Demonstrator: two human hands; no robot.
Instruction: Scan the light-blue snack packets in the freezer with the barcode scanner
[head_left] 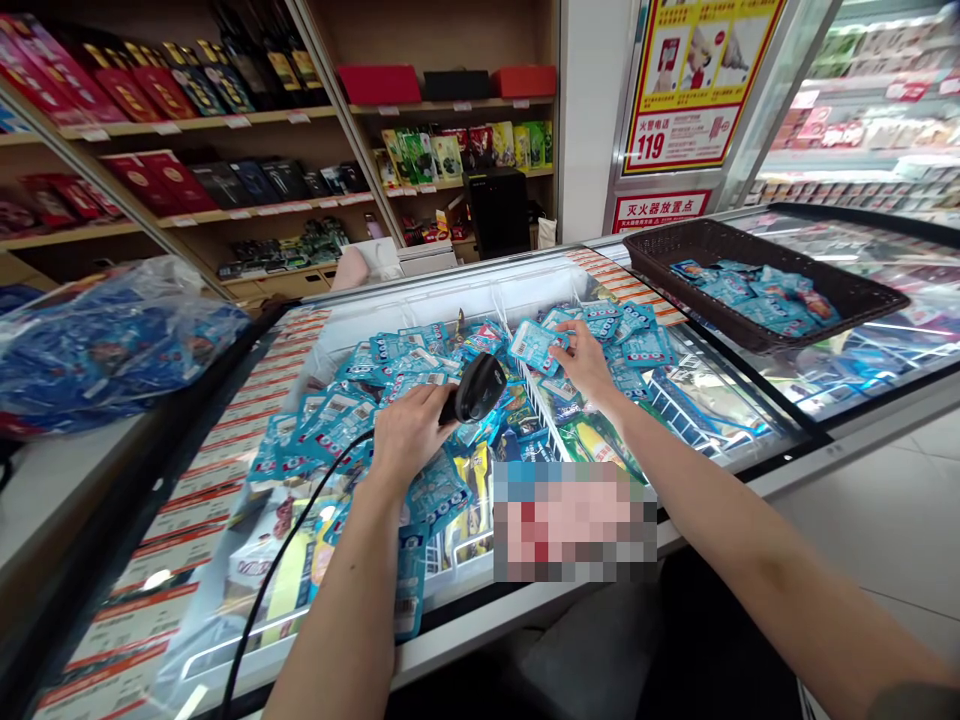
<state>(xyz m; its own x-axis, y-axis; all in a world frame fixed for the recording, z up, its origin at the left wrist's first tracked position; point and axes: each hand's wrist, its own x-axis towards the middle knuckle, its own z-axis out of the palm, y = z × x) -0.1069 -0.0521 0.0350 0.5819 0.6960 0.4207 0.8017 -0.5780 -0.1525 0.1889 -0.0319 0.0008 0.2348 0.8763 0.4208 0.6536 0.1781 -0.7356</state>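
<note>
My left hand (409,435) is wrapped around the handle of a black barcode scanner (480,388); its cable trails down to the lower left. Between the fingers of my right hand (586,362) is a small light-blue packet (537,346), held by its right edge with printing facing up. The scanner head points toward the packet, a short way apart from it. Many similar blue packets (345,420) lie in a loose spread over the freezer's glass top, left of and below the scanner. More blue packets (637,335) lie just right of my right hand.
Beyond on the right, a dark brown basket (757,330) with more blue packets stands on the freezer. A clear plastic bag (112,340) of blue packs sits at the left. White wire dividers (544,410) and price strips (127,565) show on the freezer; shelves (225,215) stand behind.
</note>
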